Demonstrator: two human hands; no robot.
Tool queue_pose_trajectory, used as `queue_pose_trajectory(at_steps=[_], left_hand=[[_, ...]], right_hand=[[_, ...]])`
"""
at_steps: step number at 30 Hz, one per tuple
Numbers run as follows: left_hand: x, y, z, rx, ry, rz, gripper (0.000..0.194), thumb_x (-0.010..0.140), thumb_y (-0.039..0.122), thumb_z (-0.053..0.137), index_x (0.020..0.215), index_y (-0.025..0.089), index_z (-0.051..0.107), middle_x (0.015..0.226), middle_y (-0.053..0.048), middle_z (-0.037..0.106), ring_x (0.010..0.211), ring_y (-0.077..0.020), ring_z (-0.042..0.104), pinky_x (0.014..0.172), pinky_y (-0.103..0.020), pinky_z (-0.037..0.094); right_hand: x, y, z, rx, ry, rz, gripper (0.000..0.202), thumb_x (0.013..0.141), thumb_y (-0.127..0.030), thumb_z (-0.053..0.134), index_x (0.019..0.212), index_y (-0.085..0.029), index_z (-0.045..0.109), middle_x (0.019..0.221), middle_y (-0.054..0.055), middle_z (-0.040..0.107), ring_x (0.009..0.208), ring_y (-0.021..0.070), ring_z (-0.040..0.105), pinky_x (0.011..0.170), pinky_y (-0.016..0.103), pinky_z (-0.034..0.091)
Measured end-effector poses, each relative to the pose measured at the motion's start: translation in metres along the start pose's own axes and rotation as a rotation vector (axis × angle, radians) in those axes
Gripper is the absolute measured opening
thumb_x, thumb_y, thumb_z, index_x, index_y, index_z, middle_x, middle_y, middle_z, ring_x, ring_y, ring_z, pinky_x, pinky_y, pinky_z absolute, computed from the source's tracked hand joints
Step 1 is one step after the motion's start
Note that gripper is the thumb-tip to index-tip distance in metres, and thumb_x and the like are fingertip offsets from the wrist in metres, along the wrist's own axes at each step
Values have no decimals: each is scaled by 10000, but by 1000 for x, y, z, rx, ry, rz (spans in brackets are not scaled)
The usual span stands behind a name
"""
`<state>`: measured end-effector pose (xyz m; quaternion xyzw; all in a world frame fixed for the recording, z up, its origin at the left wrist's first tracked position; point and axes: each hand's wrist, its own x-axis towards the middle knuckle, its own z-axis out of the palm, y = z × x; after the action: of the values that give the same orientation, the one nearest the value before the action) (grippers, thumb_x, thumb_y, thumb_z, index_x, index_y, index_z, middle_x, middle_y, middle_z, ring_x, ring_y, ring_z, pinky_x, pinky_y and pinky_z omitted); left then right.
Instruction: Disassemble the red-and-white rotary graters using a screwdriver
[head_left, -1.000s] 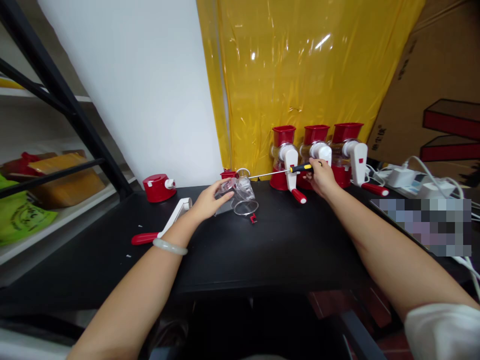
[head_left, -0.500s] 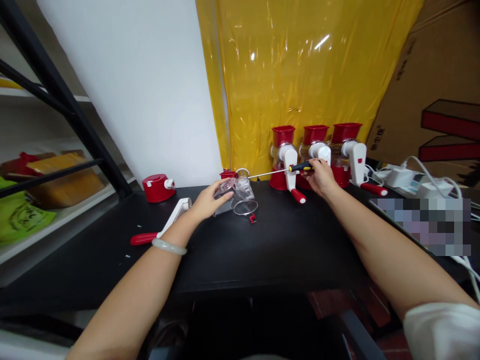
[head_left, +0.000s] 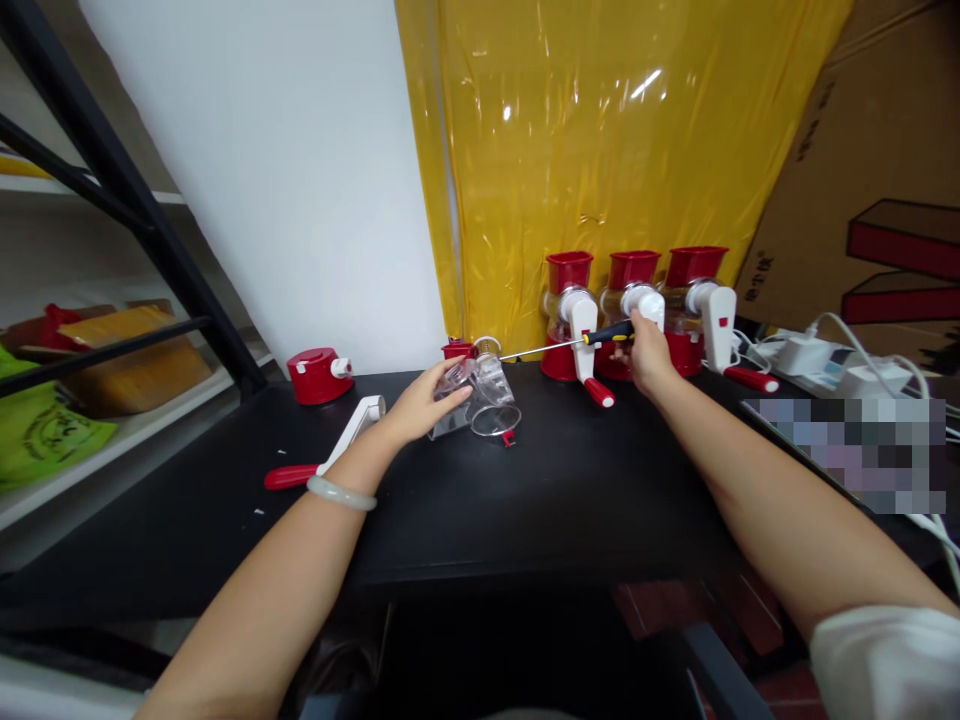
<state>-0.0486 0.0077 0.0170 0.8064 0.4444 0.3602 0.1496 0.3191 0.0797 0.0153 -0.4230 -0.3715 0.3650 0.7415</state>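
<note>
Seemingly for steadiness, a clear rotary-grater housing point(head_left: 493, 383) is being clamped by the left hand point(head_left: 426, 402), a screwdriver point(head_left: 606, 335) being gripped by the right hand point(head_left: 649, 352) toward three o'clock.

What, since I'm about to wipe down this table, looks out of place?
The small white scraps on the left of the black table look like stray litter. The loose crank nearby also stands out: the three red machines have cranks fitted.

Illegible lettering point(head_left: 762, 277) on carton point(head_left: 892, 130), green bag point(head_left: 56, 430)
</note>
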Motion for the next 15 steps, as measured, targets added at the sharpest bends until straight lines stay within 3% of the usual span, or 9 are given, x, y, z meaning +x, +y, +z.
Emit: queue_pose_trajectory(at_steps=[4, 11, 15], left_hand=[[-1, 0, -2, 16, -25, -8, 660, 882, 563, 562, 1434, 215, 466, 1465, -122, 531, 1330, -288, 517, 1122, -461, 380], [-3, 1, -3, 82, -27, -12, 627, 896, 573, 529, 1434, 255, 474, 1465, -96, 537, 1326, -292, 523, 1112, -469, 387], [-3, 0, -3, 106, -24, -26, 604, 901, 574, 515, 1424, 273, 485, 1455, -82, 550, 1310, -290, 538, 1102, -466, 400]], right_hand=[[1, 3, -2, -75, 10, -48, 350, 795, -521, 693, 785, -219, 517, 477, -85, 456, 344, 71, 422, 343, 191, 431], [1, 3, -1, -9, 19, -26, 196, 809, -338, 662, 768, -214, 515, 527, -75, 486, 363, 62, 431, 357, 180, 442], [-2, 0, 1, 80, -47, 9, 92, 775, -233, 599, 775, -206, 511, 593, -55, 524, 391, 64, 456, 369, 185, 449]])
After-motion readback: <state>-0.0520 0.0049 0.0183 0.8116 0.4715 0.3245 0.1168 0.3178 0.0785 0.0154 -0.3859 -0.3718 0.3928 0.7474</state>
